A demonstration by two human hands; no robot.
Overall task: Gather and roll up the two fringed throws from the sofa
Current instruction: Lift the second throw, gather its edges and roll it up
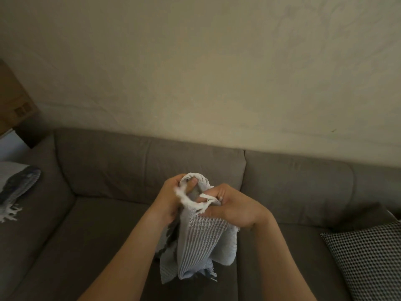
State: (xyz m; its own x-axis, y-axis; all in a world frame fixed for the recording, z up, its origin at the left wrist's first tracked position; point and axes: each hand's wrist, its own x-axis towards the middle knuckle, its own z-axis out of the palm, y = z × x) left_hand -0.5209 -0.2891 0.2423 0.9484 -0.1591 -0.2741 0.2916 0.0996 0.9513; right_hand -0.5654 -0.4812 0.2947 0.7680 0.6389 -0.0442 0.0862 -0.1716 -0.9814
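A pale grey waffle-weave throw with white fringe hangs bunched between both hands above the sofa seat. My left hand grips its top edge from the left, fingers curled into the fabric. From the right, my right hand grips the same gathered top, with fringe strands over its fingers. The throw's lower end dangles near the seat cushion. A second throw, grey with a dark band and white fringe, lies draped over the sofa's left arm at the frame's left edge.
The grey-brown sofa backrest runs along a plain beige wall. A black-and-white patterned cushion sits on the right of the seat. A brown cardboard box stands at the far left, behind the sofa arm.
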